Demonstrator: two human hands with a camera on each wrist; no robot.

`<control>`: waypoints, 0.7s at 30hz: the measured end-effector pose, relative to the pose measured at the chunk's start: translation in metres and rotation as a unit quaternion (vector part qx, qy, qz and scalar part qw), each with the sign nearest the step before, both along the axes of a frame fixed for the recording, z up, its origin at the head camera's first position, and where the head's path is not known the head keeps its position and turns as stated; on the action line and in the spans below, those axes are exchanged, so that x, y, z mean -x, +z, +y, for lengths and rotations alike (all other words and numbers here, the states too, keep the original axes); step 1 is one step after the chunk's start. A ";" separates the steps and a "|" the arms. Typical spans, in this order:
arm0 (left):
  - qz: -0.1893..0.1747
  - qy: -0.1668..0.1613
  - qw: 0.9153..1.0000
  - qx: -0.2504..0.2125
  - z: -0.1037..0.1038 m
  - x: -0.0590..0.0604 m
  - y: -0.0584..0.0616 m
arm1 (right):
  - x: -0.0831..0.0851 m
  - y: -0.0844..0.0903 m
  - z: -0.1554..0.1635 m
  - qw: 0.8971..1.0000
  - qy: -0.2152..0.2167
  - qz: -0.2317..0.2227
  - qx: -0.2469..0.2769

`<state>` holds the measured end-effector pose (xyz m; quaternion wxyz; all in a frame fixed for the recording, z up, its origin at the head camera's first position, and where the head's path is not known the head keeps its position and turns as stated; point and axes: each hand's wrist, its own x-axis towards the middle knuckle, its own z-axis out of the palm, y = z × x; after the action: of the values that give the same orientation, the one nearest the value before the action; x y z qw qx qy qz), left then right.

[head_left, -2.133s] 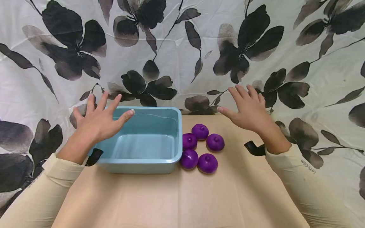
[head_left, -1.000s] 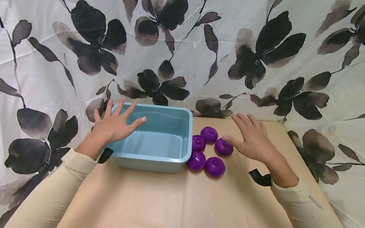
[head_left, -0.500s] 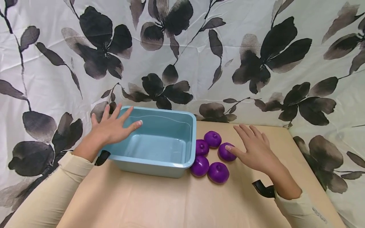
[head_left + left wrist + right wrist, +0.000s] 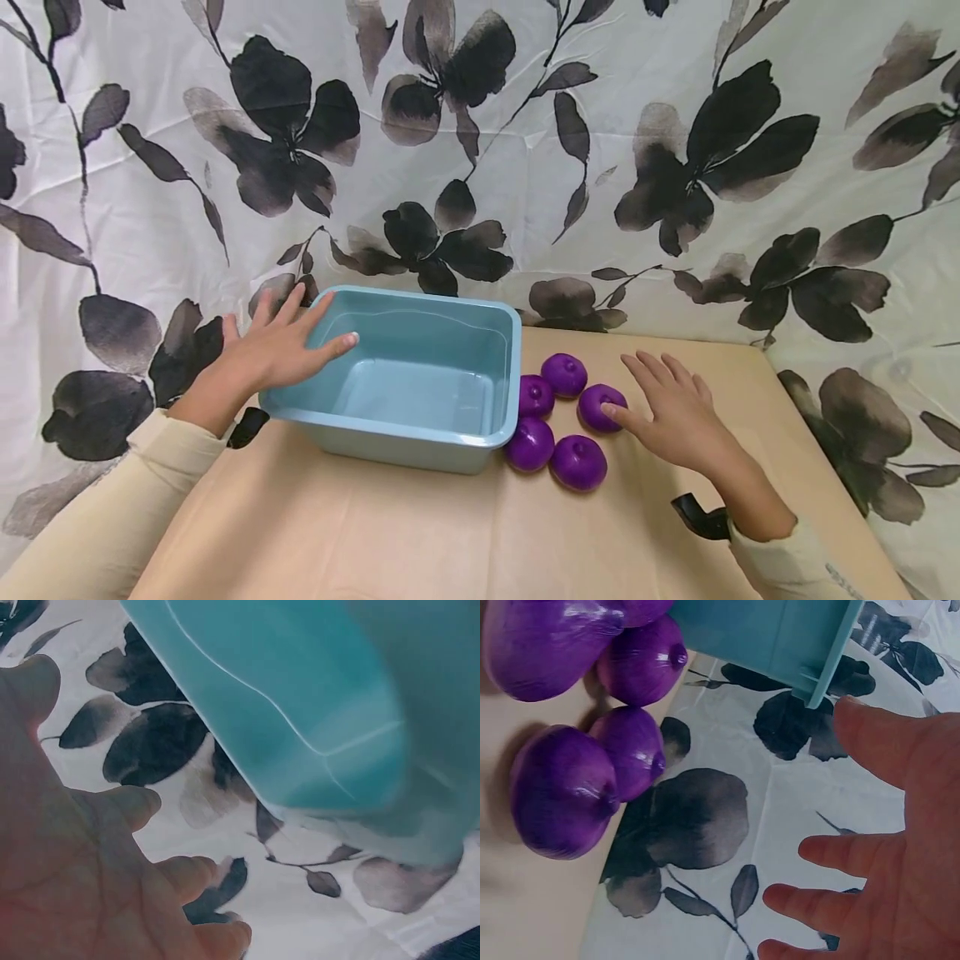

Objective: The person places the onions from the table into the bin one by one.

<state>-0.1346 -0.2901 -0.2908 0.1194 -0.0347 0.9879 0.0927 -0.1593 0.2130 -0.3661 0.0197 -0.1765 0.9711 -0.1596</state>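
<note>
Several glossy purple onions (image 4: 578, 463), each with a small nub, lie in a cluster on the tabletop against the right side of a light blue plastic tub (image 4: 420, 439). My left hand (image 4: 277, 350) is spread with straight fingers over the tub's left end, holding nothing; in the left wrist view its fingers are beside the tub wall (image 4: 300, 690). To the right of the onions, my right hand (image 4: 675, 412) has its fingers extended and nothing in its grasp. Its thumb overlaps the rightmost onion (image 4: 597, 405) in the head view. The right wrist view shows the onions (image 4: 562, 791) apart from the fingers.
The tub stands on a tan tabletop (image 4: 420, 533), its visible inside holding nothing. Behind the table hangs a white cloth (image 4: 540, 192) printed with dark flowers. A black strap piece (image 4: 701, 517) juts from the right wrist, another (image 4: 247, 427) from the left.
The head view has turned, shifting the scene right and down. My right hand has come lower and closer to the onions. My left hand has shifted slightly left over the tub. Nothing was taken hold of.
</note>
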 end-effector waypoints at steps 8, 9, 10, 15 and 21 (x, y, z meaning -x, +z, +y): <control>-0.008 0.013 1.000 -0.008 -0.022 -0.007 -0.013 | -0.002 -0.012 0.000 1.000 -0.002 -0.002 -0.001; -0.007 0.014 1.000 -0.009 -0.024 -0.007 -0.015 | -0.002 -0.013 0.000 1.000 -0.002 -0.001 0.000; -0.005 0.015 1.000 -0.011 -0.025 -0.007 -0.017 | -0.001 -0.014 0.000 1.000 -0.003 0.000 0.001; -0.002 0.011 1.000 -0.018 -0.033 -0.008 -0.027 | 0.002 -0.022 0.001 1.000 -0.003 0.003 0.006; 0.006 -0.007 0.998 -0.068 -0.039 -0.009 -0.031 | 0.006 -0.036 0.005 1.000 0.002 0.007 0.012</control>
<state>-0.1253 -0.3296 -0.3216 0.1159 -0.0191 0.9802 0.1591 -0.1655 0.2185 -0.4021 0.0114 -0.1802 0.9688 -0.1698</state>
